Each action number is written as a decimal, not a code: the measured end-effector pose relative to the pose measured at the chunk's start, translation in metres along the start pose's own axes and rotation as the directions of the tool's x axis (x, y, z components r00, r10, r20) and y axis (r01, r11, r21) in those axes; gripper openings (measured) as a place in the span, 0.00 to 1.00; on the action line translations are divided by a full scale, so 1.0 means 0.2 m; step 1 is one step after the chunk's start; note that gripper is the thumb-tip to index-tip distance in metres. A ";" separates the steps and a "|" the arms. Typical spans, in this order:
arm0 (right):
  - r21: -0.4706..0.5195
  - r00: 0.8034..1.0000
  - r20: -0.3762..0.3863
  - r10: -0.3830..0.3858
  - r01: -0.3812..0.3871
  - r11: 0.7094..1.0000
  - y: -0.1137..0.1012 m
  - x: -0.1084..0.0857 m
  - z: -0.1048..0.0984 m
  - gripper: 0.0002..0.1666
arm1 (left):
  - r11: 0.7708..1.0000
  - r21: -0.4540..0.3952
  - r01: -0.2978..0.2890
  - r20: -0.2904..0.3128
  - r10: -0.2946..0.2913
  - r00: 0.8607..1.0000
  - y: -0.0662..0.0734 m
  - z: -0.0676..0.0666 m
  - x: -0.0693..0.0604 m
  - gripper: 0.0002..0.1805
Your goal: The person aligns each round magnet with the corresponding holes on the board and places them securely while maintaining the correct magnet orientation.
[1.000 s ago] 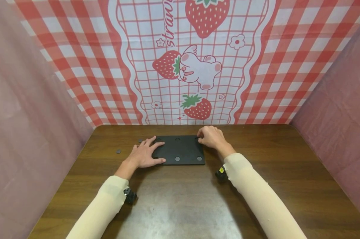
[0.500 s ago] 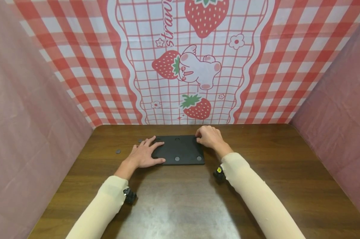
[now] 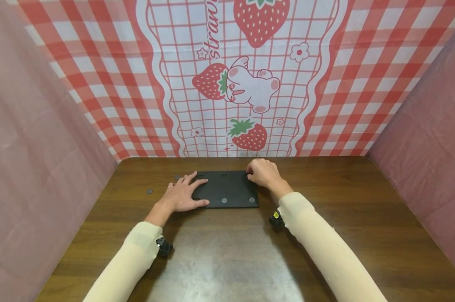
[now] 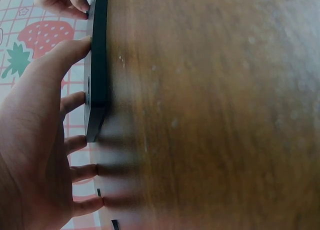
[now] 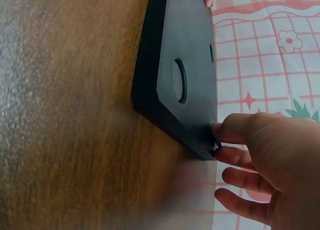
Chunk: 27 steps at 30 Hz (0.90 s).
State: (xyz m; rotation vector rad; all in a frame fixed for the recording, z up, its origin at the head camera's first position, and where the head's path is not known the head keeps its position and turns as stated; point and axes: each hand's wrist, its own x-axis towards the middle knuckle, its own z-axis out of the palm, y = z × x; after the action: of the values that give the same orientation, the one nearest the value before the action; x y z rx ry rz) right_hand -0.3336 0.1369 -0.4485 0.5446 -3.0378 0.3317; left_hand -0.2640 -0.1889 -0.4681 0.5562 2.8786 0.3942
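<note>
A black rectangular board [image 3: 233, 188] with round recesses lies on the table. My left hand [image 3: 179, 196] rests spread over its left end, thumb on the near edge and fingers straight. At the far right corner, my right hand [image 3: 266, 173] pinches a small dark disc [image 5: 217, 142] between thumb and index finger, at the recess there; the fingers hide most of it. Grey discs sit in the near middle recess [image 3: 224, 200] and the near right recess [image 3: 252, 200]. The far middle recess [image 3: 224, 175] looks dark. The left hand partly covers the recesses at the left end.
Two loose grey discs lie on the wooden table [image 3: 227, 256] left of the board: one farther left [image 3: 150, 191], and another disc [image 3: 177, 178] close to the left fingertips. A strawberry-print cloth [image 3: 250, 84] hangs behind the table's far edge, with pink curtains at both sides.
My right hand has shifted slightly left at the board's far right corner, still pinching. The left hand and the board have stayed in place.
</note>
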 end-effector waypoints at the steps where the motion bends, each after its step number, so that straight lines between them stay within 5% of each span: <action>1: 0.001 1.000 -0.001 0.001 -0.001 1.000 0.00 0.00 0.00 0.10 | 1.000 0.000 0.000 0.000 0.000 1.000 0.00 0.00 0.00 0.47; 27: 0.018 1.000 0.001 -0.015 0.015 1.000 0.01 -0.02 0.00 0.13 | 1.000 -0.005 0.003 0.008 -0.003 1.000 0.02 -0.02 0.00 0.47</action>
State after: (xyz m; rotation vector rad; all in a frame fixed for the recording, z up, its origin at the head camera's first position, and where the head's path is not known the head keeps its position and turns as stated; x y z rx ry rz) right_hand -0.3302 0.1392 -0.4492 0.5686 -3.0328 0.3581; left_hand -0.2628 -0.1865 -0.4635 0.5517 2.8692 0.3979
